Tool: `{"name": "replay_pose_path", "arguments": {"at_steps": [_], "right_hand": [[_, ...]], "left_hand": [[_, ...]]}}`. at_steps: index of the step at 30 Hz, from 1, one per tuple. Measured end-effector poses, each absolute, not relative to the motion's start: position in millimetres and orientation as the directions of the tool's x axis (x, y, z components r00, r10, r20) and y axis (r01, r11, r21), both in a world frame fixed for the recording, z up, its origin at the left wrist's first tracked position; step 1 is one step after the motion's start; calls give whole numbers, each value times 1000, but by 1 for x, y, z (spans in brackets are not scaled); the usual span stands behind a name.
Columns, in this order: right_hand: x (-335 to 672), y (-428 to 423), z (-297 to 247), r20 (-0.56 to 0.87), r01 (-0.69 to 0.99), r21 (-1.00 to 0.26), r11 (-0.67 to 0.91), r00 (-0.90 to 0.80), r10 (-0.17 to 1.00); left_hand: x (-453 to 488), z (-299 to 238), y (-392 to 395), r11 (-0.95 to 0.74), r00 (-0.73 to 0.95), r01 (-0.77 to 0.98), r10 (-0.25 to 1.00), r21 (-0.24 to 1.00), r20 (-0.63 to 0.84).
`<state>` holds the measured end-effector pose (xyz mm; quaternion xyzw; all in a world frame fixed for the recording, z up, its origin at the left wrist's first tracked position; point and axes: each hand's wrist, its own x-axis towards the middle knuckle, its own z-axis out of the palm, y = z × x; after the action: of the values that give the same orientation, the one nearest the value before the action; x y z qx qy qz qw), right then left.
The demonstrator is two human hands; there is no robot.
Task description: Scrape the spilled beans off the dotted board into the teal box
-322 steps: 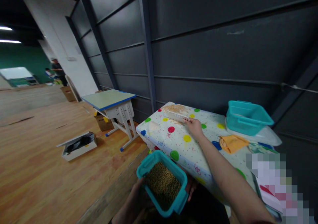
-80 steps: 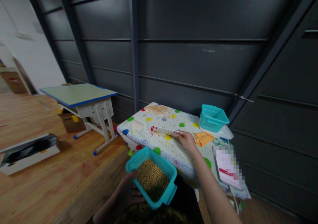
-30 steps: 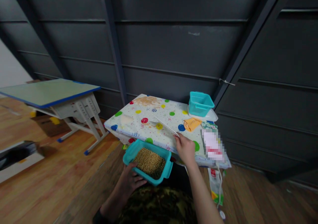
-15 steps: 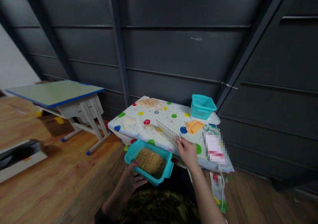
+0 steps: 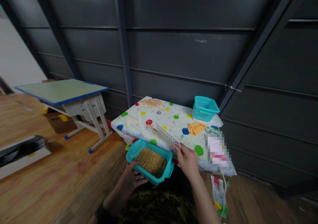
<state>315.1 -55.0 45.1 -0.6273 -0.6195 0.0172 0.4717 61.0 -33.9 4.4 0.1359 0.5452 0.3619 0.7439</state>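
My left hand [image 5: 131, 179] grips a teal container [image 5: 134, 151] full of tan beans [image 5: 150, 161], held just below the near edge of a table with a polka-dot cloth [image 5: 161, 116]. My right hand [image 5: 188, 158] is closed on one end of a white slotted scraper [image 5: 167, 135], which slants up and left over the table's near edge, right beside the container. A patch of loose beans [image 5: 152, 102] lies on the cloth at the far left corner.
An empty teal container [image 5: 205, 108] sits on a white lid at the table's far right, an orange cloth [image 5: 195, 128] near it. A blurred packet [image 5: 217, 148] lies at the right edge. A blue-edged desk [image 5: 62, 91] stands left; a dark panelled wall is behind.
My right hand has pulled the white scraper across the cloth from the far side to the near edge, beside the container. The view has swung right and down.
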Motion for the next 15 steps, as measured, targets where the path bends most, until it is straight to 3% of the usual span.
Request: {"name": "replay_pose_path", "arguments": {"at_steps": [15], "right_hand": [[296, -76, 53, 581, 664, -652, 365, 129, 803]], "left_hand": [[53, 20, -30, 688, 111, -347, 705, 637, -701]]}}
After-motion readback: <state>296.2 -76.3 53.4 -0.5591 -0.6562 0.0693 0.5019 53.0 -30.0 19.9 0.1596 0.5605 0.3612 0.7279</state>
